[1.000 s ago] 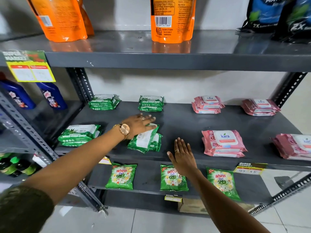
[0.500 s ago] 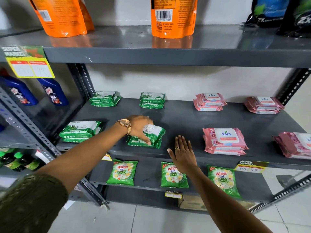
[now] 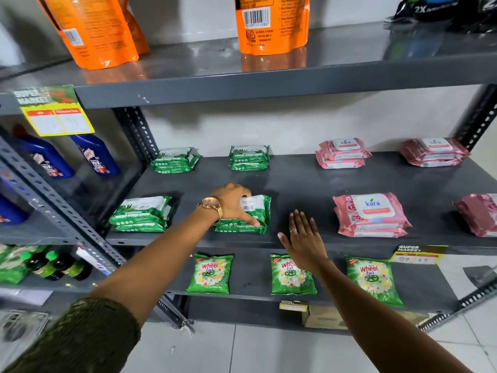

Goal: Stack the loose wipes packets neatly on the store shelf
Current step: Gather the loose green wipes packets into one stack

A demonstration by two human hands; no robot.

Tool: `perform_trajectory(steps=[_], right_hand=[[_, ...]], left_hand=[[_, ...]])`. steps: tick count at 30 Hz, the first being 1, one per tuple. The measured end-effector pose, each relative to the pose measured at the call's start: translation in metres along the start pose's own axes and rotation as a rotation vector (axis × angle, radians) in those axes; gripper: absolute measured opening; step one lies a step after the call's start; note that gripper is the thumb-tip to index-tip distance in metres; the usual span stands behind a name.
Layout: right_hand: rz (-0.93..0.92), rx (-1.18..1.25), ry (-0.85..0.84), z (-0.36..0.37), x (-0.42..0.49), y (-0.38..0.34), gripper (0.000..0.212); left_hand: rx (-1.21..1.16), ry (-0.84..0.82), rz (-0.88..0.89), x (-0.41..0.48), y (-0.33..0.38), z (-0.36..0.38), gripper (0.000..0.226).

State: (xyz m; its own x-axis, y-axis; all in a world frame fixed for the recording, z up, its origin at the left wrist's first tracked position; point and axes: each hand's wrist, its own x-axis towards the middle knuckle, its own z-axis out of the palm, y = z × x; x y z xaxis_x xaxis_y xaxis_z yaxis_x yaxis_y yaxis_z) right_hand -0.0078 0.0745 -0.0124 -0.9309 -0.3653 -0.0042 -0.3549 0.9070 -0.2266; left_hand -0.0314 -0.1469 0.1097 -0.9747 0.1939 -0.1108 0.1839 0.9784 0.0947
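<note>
While the left hand (image 3: 232,204) grips the green wipes stack (image 3: 246,222), the right hand (image 3: 302,240) hovers spread over the shelf (image 3: 301,184)

Glossy green plastic wipes packets (image 3: 243,215), stacked flat (white label up), centre frame on grey metal shelf (image 3: 301,189).

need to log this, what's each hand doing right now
Left hand: closed on the green wipes stack.
Right hand: open, flat, holding nothing.
</note>
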Motion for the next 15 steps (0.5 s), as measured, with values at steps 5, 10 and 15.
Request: perform_trajectory(steps=[5, 10, 15], right_hand=[[-0.005, 0.004, -0.006, -0.003, -0.002, -0.001, 0.067], [-0.012, 0.006, -0.015, -0.004, -0.002, 0.0, 0.068], [0.008, 0.026, -0.063, -0.009, -0.002, -0.001, 0.069]], left_hand=[[-0.002, -0.003, 0.012, -0.004, 0.005, 0.001, 0.067], [-0.045, -0.021, 0.018, -0.007, 0.001, 0.002, 0.068], [-0.07, -0.038, -0.025, -0.011, 0.003, 0.006, 0.08]])
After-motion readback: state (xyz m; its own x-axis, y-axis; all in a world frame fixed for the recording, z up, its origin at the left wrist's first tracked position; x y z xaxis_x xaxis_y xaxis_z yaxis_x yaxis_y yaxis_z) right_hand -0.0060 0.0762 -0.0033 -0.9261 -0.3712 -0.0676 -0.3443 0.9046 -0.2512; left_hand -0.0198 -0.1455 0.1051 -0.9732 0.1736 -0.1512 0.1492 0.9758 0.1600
